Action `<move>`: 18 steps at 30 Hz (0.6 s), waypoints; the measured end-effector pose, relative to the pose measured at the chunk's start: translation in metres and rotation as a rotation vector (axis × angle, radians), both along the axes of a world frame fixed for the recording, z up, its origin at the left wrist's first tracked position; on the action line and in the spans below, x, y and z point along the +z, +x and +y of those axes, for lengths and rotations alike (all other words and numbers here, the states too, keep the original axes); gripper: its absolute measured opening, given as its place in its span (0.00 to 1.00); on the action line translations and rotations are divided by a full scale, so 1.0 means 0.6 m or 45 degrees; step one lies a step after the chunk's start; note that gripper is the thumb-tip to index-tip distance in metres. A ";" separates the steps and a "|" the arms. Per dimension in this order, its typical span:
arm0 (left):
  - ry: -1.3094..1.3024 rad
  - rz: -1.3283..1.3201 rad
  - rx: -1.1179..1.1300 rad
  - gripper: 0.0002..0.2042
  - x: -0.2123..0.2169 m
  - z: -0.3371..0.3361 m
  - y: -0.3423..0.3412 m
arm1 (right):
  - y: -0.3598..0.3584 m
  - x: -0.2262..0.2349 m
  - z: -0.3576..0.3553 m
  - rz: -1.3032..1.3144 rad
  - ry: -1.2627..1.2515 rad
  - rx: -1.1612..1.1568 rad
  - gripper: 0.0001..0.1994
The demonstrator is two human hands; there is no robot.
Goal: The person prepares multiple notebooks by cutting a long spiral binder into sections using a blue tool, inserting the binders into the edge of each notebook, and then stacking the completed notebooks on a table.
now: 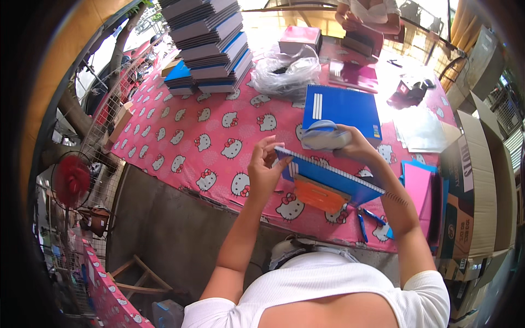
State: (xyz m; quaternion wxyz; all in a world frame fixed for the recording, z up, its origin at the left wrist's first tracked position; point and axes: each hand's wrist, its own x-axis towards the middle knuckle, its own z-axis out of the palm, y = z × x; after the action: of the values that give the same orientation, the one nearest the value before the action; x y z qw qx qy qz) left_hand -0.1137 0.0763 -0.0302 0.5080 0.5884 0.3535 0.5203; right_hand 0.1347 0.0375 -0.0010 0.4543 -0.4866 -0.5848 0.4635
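My left hand (267,167) pinches one corner of a blue spiral notebook (350,186), which is tilted up near the front edge of the table. Its wire coil runs along the upper edge and sticks out past the right end. In my right hand (358,143), above the notebook, is a rounded pale grey and blue object (324,135), too blurred to name. An orange block or pad (320,195) shows against the near side of the notebook. Another blue spiral notebook (344,112) lies flat just beyond my right hand. Blue-handled tools (363,224) rest at the table's near edge.
Tall stacks of notebooks (210,52) stand at the far left, beside a clear plastic bag (287,74). A pink patterned cloth (180,128) covers the table. An open cardboard box (470,191) is at the right. Across the table, another person (369,16) holds a notebook.
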 end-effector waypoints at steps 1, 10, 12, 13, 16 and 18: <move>-0.012 -0.026 -0.020 0.17 -0.002 0.007 -0.006 | -0.006 0.010 0.000 0.317 0.027 0.090 0.25; -0.179 -0.092 -0.168 0.15 -0.015 0.016 -0.022 | -0.016 -0.034 0.026 -0.285 0.007 0.032 0.28; -0.174 -0.077 -0.184 0.14 -0.008 0.022 -0.037 | 0.006 -0.065 0.000 -1.034 -0.117 -0.296 0.21; -0.173 -0.107 -0.215 0.13 -0.006 0.023 -0.041 | 0.024 -0.080 -0.037 -0.959 -0.050 -0.395 0.19; -0.198 -0.196 -0.340 0.11 0.001 0.031 -0.040 | 0.061 -0.119 -0.162 -1.363 -0.178 -0.774 0.19; -0.277 -0.240 -0.476 0.11 -0.016 0.050 -0.028 | 0.113 -0.213 -0.217 -1.514 -0.141 -0.812 0.23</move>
State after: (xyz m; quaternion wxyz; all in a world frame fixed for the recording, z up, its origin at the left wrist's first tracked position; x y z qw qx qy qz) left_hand -0.1306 0.1065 -0.0395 0.6868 0.5341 0.2434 0.4287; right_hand 0.2026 -0.0927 -0.1286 0.1442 -0.8301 -0.5386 -0.0105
